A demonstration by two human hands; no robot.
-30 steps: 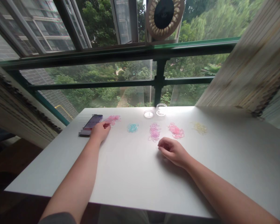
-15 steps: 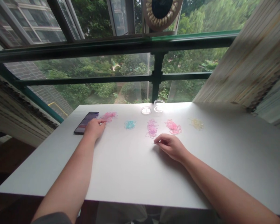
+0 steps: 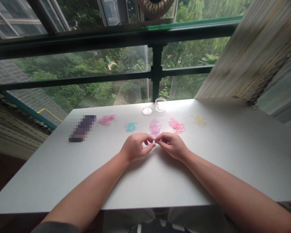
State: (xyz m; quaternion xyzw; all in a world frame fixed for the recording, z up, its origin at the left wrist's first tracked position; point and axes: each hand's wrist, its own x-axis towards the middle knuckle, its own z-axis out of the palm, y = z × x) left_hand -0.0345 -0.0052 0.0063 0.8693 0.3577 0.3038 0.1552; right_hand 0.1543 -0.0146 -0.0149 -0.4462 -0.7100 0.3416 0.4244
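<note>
My left hand (image 3: 138, 146) and my right hand (image 3: 171, 144) meet fingertip to fingertip over the white table (image 3: 131, 184). The right thumb and forefinger are pinched on something too small to make out. The left fingers curve towards the same spot, thumb apart from the forefinger. Just beyond the fingertips lies a pile of purple loops (image 3: 155, 127). To its right are a pink pile (image 3: 177, 125) and a pale yellow pile (image 3: 200, 120). Left of it are a turquoise pile (image 3: 131, 126) and a darker pink pile (image 3: 107, 120).
A phone (image 3: 82, 128), pixelated, lies at the table's left. Near the back edge stand a clear round container (image 3: 160, 105) and a shallow clear lid (image 3: 147, 110). Behind the table run a green railing (image 3: 156, 69) and a window; a striped curtain (image 3: 237, 58) hangs at the right.
My left hand has moved right, from beside the phone and darker pink pile to my right hand. The right hand stays near the purple pile. The view has shifted slightly.
</note>
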